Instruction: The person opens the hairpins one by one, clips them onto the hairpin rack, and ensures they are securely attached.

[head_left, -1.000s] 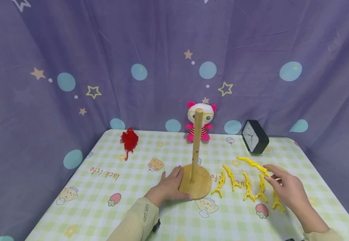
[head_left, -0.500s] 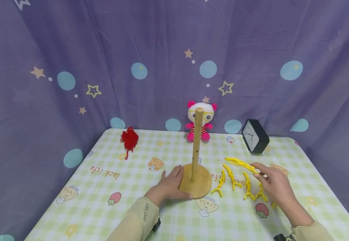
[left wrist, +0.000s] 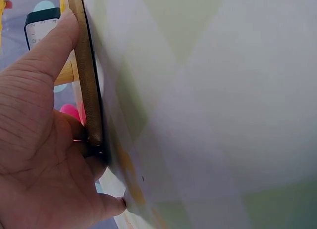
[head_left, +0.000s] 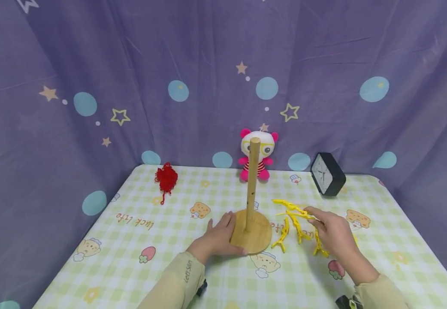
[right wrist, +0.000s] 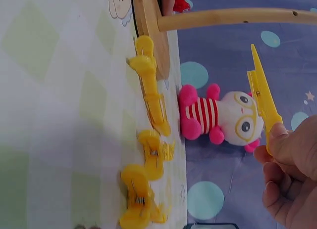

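Note:
At the middle of the table stands a wooden post stand [head_left: 252, 184] with a round base [head_left: 260, 238]. My left hand [head_left: 215, 238] grips the base's left rim, thumb at the near side and fingers at the far side; its left wrist view shows the thumb [left wrist: 62, 36] along the rim [left wrist: 89, 80]. My right hand [head_left: 333, 231] pinches a yellow hair clip [right wrist: 265, 98] between thumb and fingers, above the table. In the head view that clip's two prongs are spread apart, pointing left toward the post. Several more yellow hair clips [head_left: 283, 236] lie right of the stand, some partly behind the right hand.
A pink and white plush toy [head_left: 260, 159] sits behind the post. The black alarm clock [head_left: 327, 175] is at the back right. Red yarn [head_left: 166, 178] lies at the back left. A purple curtain [head_left: 192, 56] hangs behind and beside the checked tablecloth [head_left: 123, 257].
My right hand has moved left with the hair clip, from the right end of the row toward the post, and the clip's prongs have spread. My left hand and the stand have stayed put.

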The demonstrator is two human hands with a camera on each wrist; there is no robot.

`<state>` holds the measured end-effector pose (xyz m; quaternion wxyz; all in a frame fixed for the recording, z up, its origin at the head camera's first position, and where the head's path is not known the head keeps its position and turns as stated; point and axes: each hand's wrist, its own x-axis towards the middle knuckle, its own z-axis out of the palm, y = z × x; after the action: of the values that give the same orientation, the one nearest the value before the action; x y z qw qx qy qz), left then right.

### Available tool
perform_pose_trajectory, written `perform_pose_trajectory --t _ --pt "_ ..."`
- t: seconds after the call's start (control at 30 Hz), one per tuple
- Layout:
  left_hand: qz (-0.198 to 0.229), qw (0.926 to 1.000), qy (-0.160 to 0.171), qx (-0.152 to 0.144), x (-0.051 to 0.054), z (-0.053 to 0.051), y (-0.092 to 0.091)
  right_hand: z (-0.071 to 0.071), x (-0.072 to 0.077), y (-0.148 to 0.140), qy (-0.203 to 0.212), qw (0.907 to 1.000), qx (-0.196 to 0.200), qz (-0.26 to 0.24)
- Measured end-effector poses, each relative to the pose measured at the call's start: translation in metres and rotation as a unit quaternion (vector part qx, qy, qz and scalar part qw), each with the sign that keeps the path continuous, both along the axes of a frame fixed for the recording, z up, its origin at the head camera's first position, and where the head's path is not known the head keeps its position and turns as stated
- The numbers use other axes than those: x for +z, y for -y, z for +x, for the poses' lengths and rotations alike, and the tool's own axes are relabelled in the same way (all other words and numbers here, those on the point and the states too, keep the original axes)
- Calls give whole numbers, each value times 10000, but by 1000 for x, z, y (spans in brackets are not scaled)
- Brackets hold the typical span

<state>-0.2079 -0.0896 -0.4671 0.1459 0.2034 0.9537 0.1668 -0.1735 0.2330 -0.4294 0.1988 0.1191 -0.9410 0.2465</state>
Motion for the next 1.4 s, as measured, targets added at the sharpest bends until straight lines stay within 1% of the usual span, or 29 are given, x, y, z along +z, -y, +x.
perform_pose_trajectory --t 0.23,0.57,0.67,0.83,0.93,1.07,1.13,1.2,1.4 --pt "7 10000 -7 -15 1 0 0 -5 -1 18 136 9997 170 -63" --pt "48 10000 62 42 4 1 -1 -14 -5 46 -113 9985 527 38" --pt "10 10000 58 67 3 1 -1 -16 -5 53 -50 9984 552 112" --pt "-46 10000 28 71 2 0 -1 -19 -6 65 197 9980 576 156" --pt "-59 10000 25 74 2 0 -1 -20 -8 71 138 9976 656 178" --pt "-126 9999 20 86 3 0 -2 -22 -10 78 -105 9967 775 206" --pt "-163 9998 15 84 3 0 -2 -23 -11 81 -156 9965 801 206" --pt "-181 9998 16 85 3 0 -2 -23 -11 84 -160 9962 828 216" --pt "-174 9998 12 90 5 1 -3 -22 -11 90 11 9962 836 229"
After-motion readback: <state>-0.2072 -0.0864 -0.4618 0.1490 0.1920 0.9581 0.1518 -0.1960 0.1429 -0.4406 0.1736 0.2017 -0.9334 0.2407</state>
